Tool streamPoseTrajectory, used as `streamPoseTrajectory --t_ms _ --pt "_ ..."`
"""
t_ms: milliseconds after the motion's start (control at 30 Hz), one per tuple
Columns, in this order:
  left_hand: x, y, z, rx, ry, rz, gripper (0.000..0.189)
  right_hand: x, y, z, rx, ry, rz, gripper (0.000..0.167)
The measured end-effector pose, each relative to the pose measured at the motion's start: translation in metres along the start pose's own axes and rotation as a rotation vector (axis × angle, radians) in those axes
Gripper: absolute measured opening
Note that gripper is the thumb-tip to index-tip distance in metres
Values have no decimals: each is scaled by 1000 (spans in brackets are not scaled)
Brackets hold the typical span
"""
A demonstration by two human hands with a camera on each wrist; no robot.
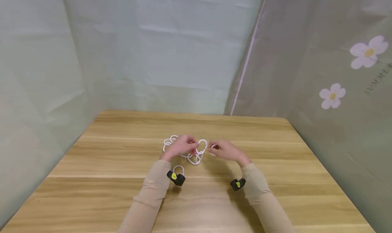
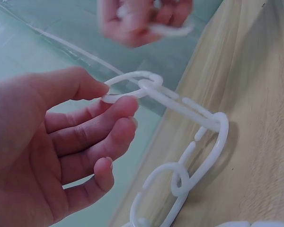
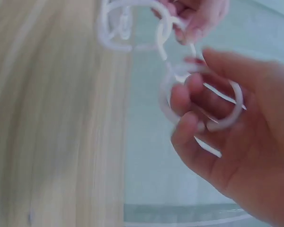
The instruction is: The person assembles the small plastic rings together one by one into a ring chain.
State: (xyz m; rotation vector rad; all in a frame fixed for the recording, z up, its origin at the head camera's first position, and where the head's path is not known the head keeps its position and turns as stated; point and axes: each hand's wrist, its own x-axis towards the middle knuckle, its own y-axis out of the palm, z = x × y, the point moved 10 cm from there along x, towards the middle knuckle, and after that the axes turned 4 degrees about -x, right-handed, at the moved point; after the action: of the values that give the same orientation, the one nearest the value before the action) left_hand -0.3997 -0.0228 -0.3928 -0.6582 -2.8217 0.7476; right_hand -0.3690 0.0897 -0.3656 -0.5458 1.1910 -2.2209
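Note:
My left hand [image 1: 182, 145] pinches the end link [image 2: 132, 74] of a white plastic chain between thumb and fingertips, holding it above the table. From that link the chain [image 2: 217, 149] runs down through several joined oval links, each with a small slit. Facing it, a short way to the right, my right hand [image 1: 228, 150] grips a separate white link [image 3: 165, 101]. The slit in this link shows near the fingertips in the right wrist view. Both hands are close together, the right one blurred in the left wrist view.
The wooden table [image 1: 101, 192] carries more white links [image 1: 165, 145] beyond the left hand, partly hidden by it. Another white link [image 1: 178, 166] lies beside the left wrist. Pale curtains [image 1: 183, 49] surround the table's back and sides.

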Motion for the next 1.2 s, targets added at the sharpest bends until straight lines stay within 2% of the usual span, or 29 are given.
streamPoseTrajectory --t_ms 133,267,333,400,467,567,667,733,833,900,967,1067,1133,1200 --pt "-1 -5 1 -2 -12 -35 21 13 -16 -4 103 102 -189 19" --pt "-1 -9 4 -36 -18 -68 22 21 -28 -11 222 184 -365 13" --pt "-2 -10 7 -51 -25 -85 22 23 -27 -15 267 205 -408 11" --pt "-2 -10 9 -64 -29 -101 22 25 -22 -18 284 212 -406 10" --pt "-3 -11 12 -65 -38 -115 22 26 -16 -17 268 199 -365 10" --pt "-5 -14 14 -58 -44 -131 22 28 -6 -12 175 147 -260 11" --pt "-7 -18 14 -41 -49 -141 21 26 3 -6 93 88 -119 11" --pt "-8 -21 15 -37 -48 -147 21 23 13 -4 38 66 2 12" --pt "-8 -25 17 -20 -56 -165 21 18 32 -9 -18 106 195 22" --pt "-8 -28 18 -11 -63 -178 21 14 42 -13 -45 143 278 27" --pt "-8 -30 19 -6 -69 -180 22 12 47 -20 -75 205 315 25" --pt "-8 -29 19 -7 -78 -171 23 11 48 -28 -133 256 316 19" --pt "-9 -28 19 -14 -80 -164 23 10 49 -32 -175 258 320 15" --pt "-9 -26 20 -19 -82 -159 23 10 49 -31 -198 227 321 13"
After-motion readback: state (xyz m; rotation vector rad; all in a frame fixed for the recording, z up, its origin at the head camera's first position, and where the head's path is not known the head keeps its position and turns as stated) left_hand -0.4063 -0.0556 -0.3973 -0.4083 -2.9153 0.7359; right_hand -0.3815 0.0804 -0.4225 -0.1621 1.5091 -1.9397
